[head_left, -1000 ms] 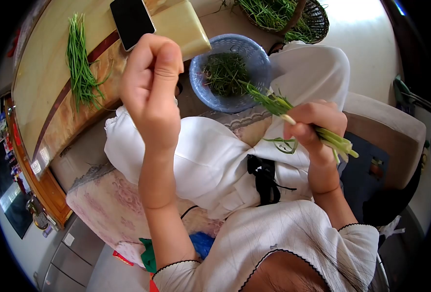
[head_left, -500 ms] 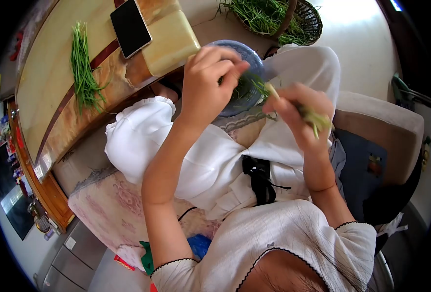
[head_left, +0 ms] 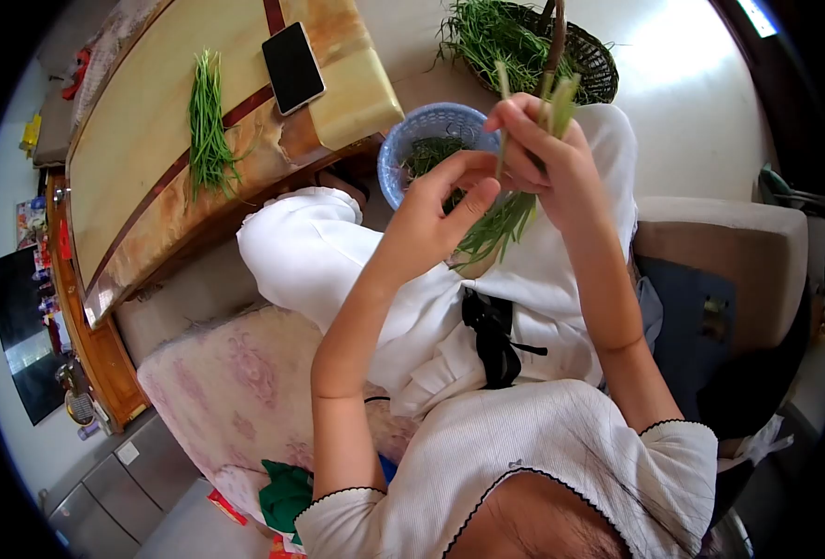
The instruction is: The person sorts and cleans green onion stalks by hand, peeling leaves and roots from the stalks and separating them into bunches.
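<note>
1. The right hand (head_left: pixel 561 163) is closed around a bunch of green stalks (head_left: pixel 494 233). The pale ends of this bunch point upward above the fingers, and its green leaves hang below, over the person's lap.
2. One thin stalk (head_left: pixel 503 82) stands apart from the bunch, nearly upright, at the fingertips of the right hand.
3. The left hand (head_left: pixel 431 216) is just beside the right one, with its fingers curved and its thumb separated from them. Its fingertips are near the lower end of the thin stalk, but I cannot tell if they pinch it, because the two hands overlap here.
4. Behind the hands there is a blue basin (head_left: pixel 387 166), which contains dark green scraps (head_left: pixel 431 152). The left hand covers a part of it.
5. Farther away, on the floor (head_left: pixel 682 140), a wicker basket (head_left: pixel 601 67) with a handle carries a heap of long greens (head_left: pixel 492 42).
6. On the tabletop (head_left: pixel 152 102), at the left side, lies a bundle of green stalks (head_left: pixel 209 130), with its paler ends together. Near it is a phone (head_left: pixel 293 70) with a dark screen.
7. The person wears white trousers (head_left: pixel 329 252) and sits on a seat with a floral cover (head_left: pixel 236 382).
</note>
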Demonstrator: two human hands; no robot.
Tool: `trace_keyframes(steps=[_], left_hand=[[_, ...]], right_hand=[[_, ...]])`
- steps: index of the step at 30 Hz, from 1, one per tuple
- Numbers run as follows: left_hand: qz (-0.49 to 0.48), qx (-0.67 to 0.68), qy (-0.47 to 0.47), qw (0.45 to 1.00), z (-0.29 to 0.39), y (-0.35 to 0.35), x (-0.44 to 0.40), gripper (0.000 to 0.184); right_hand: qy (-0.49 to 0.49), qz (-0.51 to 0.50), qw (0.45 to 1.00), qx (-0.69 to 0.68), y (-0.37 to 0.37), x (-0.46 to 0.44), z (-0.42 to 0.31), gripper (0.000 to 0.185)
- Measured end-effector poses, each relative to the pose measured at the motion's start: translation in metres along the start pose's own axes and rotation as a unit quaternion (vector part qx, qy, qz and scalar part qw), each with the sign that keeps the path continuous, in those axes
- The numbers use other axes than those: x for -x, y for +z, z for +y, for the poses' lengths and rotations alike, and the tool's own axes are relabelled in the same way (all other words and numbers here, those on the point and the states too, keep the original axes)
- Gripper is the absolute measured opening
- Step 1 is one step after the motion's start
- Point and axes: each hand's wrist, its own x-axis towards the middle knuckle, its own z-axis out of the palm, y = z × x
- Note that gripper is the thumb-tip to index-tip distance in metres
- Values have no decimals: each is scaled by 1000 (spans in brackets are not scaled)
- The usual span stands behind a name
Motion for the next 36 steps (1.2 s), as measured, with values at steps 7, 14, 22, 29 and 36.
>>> trace_keyframes(steps=[7, 14, 22, 29, 36], left_hand=[[24, 13, -44, 999, -1, 1, 9, 10], [51, -78, 43, 995, -7, -9, 17, 6], [76, 0, 2, 997, 6, 2, 25, 24], [-28, 231, -199, 952, 22, -8, 32, 15], [-25, 256, -208, 944, 38, -27, 53, 17]], right_hand=[[21, -34, 993, 108, 9, -4, -4, 22], [22, -51, 985, 161, 23, -11, -4, 28], [27, -131, 991, 15, 46, 0, 10, 28], [84, -155, 984, -30, 58, -18, 0, 27], [-56, -182, 973, 131, 47, -29, 13, 38]])
